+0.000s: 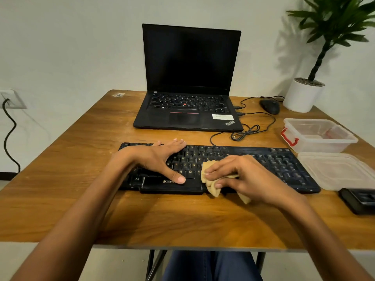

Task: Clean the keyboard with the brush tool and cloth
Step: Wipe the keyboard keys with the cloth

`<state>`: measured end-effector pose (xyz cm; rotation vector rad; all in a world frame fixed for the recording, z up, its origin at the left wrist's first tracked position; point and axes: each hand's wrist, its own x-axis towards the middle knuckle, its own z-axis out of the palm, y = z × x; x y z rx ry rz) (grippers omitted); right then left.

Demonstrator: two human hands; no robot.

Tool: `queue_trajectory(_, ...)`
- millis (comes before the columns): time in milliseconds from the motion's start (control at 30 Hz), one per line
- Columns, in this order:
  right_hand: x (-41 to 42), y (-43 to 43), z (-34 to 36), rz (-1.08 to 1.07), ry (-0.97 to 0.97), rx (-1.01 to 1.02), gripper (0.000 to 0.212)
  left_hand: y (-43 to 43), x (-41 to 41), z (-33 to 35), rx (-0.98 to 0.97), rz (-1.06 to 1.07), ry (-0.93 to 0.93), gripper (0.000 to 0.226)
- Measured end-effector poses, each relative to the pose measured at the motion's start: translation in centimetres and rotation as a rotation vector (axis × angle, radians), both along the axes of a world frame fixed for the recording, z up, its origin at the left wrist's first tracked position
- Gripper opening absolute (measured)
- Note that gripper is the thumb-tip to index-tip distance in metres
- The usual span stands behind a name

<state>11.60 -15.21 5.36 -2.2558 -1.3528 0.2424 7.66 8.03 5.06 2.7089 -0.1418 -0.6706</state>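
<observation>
The cloth-wiping step looks to be in hand. The right hand grips the bunched tan cloth, fingers curled over it, pressing it onto the keys just right of the spacebar. The left hand lies flat and spread on the keyboard, holding nothing and bracing it. More keys lie right of the cloth hand, so the next move probably calls for 1 steady sweep that way. No brush tool can be made out.

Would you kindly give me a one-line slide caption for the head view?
Right hand holds a cloth on the keyboard while the left hand rests flat on its keys.
</observation>
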Motion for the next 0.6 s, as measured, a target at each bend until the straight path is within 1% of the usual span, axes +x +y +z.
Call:
queue_trajectory(100, 1.4, -2.1, 1.1, -0.088, 0.077, -0.051, 0.025, 0.2, 0.1, 0.1, -0.008, -0.021, 0.011, 0.133)
queue_trajectory(200, 1.3, -1.2, 1.3, -0.168, 0.023, 0.006, 0.023, 0.1, 0.1, 0.2, 0.003, -0.018, 0.019, 0.133)
queue_trajectory(300, -0.4, 0.6, 0.5, -0.09, 0.022, 0.033, 0.025, -0.2, 0.0, 0.3, 0.02, -0.008, 0.012, 0.126)
queue_trajectory(367, -0.3, 0.2, 0.3, -0.098, 0.04, -0.001, 0.025, -0.3, -0.1, 0.3, 0.012, 0.0, 0.003, 0.125)
queue_trajectory(467, 1.5, -2.8, 1.1, -0.239, 0.05, -0.094, 0.024, -0.1, -0.2, 0.3, -0.012, 0.003, 0.01, 0.129)
queue_trajectory(533, 1.6, -3.1, 1.1, -0.285, -0.008, -0.03, 0.024, -0.2, -0.2, 0.5, -0.015, -0.003, 0.023, 0.131)
queue_trajectory(600, 0.6, -1.5, 0.6, -0.229, -0.021, 0.066, 0.024, -0.4, -0.2, 0.6, -0.011, 0.015, 0.031, 0.124)
